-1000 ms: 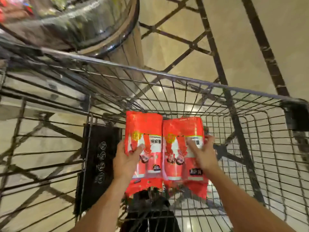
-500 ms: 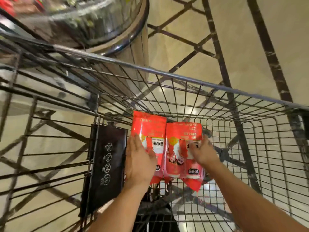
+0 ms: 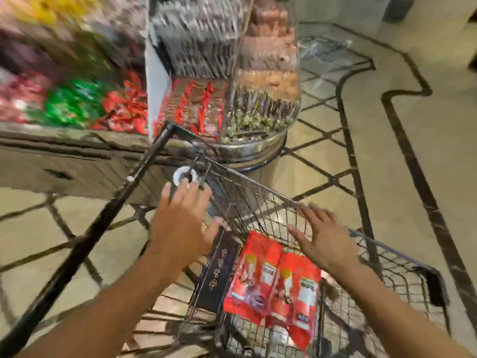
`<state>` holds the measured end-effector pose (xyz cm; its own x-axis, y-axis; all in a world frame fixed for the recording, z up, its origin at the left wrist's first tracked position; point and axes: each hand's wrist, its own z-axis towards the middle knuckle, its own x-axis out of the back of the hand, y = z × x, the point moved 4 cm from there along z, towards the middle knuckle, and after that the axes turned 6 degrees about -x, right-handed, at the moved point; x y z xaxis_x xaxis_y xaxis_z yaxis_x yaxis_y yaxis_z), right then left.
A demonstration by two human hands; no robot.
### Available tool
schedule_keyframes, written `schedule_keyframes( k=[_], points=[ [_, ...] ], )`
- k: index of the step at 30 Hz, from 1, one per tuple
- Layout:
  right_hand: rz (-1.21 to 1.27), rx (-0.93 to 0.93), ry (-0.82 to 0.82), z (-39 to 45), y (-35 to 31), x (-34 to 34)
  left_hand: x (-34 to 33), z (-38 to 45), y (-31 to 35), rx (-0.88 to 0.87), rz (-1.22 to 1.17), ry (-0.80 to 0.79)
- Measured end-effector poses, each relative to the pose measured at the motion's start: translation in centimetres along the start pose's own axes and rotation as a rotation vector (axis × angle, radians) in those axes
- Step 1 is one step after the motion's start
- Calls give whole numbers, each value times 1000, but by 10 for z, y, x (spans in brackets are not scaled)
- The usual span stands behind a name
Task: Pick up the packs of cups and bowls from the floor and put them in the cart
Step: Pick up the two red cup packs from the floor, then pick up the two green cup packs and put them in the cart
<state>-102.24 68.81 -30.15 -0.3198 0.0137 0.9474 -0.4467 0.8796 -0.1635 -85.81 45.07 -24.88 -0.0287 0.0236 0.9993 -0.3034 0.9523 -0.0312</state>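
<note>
While both bare arms reach out from the bottom of the view, the two red plastic packs (image 3: 273,277) lie side by side inside the grey wire shopping cart (image 3: 387,257), just right of its black plastic flap (image 3: 216,275). The left hand (image 3: 180,223) floats above the cart's near left corner with its fingers spread wide and nothing in its grip. The right hand (image 3: 325,239) floats over the far ends of the packs, fingers spread too, not touching them. A moment ago both hands were pressed on the packs; now they have let go and lifted away. The view has also swung up and is blurry. Under the cart is a shiny beige tiled floor (image 3: 426,156) with dark lines. Farther off on the left stands a wooden display stand (image 3: 77,164) with heaps of red and green wrapped sweets (image 3: 90,107), and a round clear bin (image 3: 253,81) of brown snacks.
</note>
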Motion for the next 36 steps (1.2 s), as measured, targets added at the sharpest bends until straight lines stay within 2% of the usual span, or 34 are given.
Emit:
schedule_keyframes(
  k=[5, 8, 14, 19, 25, 30, 33, 36],
  points=[
    [-95, 207, 174, -23, -100, 110, 117, -59, -73, 234, 52, 76],
    [-159, 325, 251, -54, -178, 162, 169, -114, -125, 308, 93, 235],
    [-162, 555, 402, -137, -349, 205, 231, -256, -250, 513, 88, 326],
    [-45, 699, 466, -218, -502, 197, 256, -393, -347, 727, 105, 425],
    [-15, 886, 393, -302, -665, 153, 265, -539, -441, 874, 124, 501],
    [-8, 1065, 380, -350, -782, 122, 262, -625, -499, 1016, 120, 528],
    [-39, 1142, 352, -367, -850, 99, 252, -661, -539, 1110, 90, 487],
    [-35, 1218, 348, -381, -916, 77, 238, -688, -583, 1160, 111, 527]
  ],
)
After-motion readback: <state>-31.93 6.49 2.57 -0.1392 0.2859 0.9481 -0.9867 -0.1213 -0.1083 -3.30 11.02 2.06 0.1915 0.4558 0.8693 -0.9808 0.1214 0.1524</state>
